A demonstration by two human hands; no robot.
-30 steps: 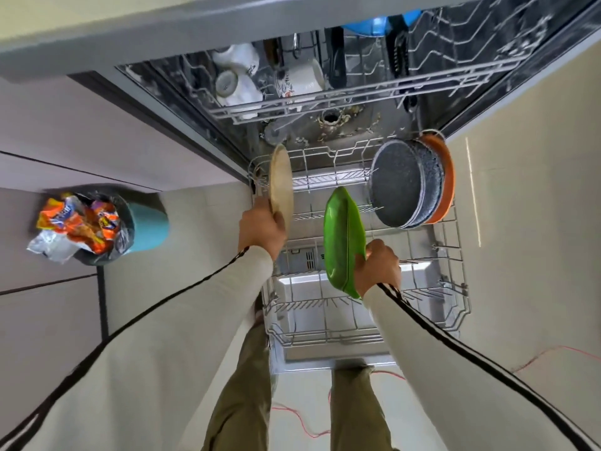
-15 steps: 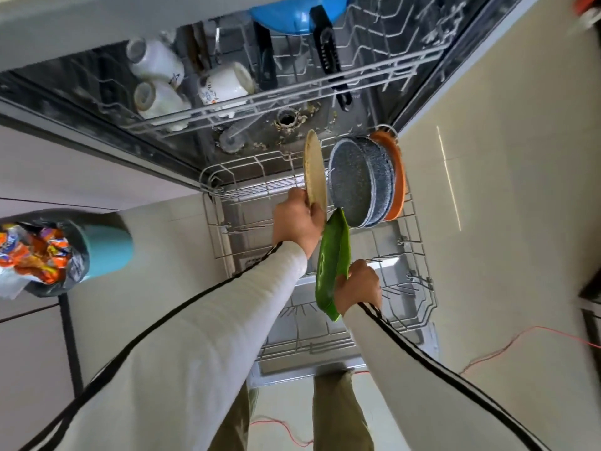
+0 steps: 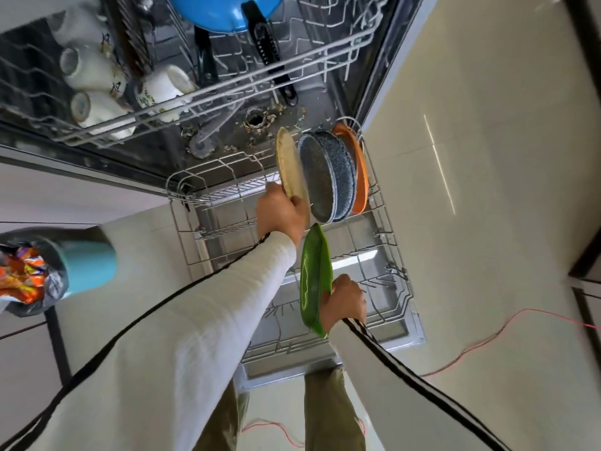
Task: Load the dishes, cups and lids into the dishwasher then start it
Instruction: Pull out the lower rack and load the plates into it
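My left hand grips a beige plate by its lower edge, holding it upright right beside the speckled grey plates that stand in the lower rack. An orange plate stands behind the grey ones. Over the middle of the rack my right hand holds a green plate on edge by its near rim. White cups and a blue bowl sit in the upper rack.
The dishwasher door lies open below the pulled-out lower rack. A teal bin full of wrappers stands at the left. A red cable runs over the pale floor at the right. A black utensil lies in the upper rack.
My left hand has carried the beige plate from the rack's left side to the right, up against the grey plates. The green plate has turned more edge-on. The view has shifted.
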